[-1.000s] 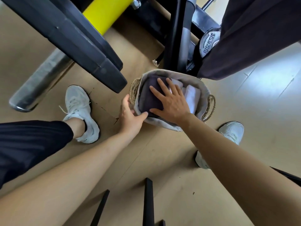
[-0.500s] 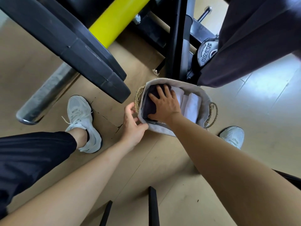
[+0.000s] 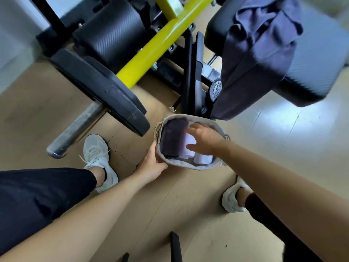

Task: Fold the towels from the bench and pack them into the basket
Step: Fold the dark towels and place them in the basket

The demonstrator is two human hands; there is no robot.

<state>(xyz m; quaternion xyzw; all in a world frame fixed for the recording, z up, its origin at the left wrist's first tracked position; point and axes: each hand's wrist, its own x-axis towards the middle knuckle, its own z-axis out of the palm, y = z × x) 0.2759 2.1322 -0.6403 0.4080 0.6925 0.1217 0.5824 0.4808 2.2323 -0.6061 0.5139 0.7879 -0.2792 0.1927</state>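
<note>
Towels split between two places: dark folded towel (image 3: 172,139) packed flat at the left of the basket (image 3: 190,166), white folded towels (image 3: 203,157) beside it to the right, and one dark unfolded towel (image 3: 253,59) draped over the padded desk (image 3: 317,72), one corner hanging down close to the basket's far rim.

Left hand (image 3: 153,163) wrapped on the basket's near-left wall, thumb along the rim, steadying. Right hand (image 3: 204,141) spread flat above the white stack, fingers apart, clamped on nothing; blurred, so contact with the cloth cannot be told.

Risks, judged from this layout:
- Soft fabric liner, so a hard squeeze from the left could buckle the wall and shove the dark fold askew.
- Careless brushing by the open right palm could drag the top white layer loose and undo its fold.
- Little room left inside; forcing in a bulky fold could crush those already packed or leave it proud of the rim.
- Draped cloth hangs low near the machine frame (image 3: 190,72) and weight plate (image 3: 216,89); a quick tug could snag it there or drop it onto the floor (image 3: 273,138).
</note>
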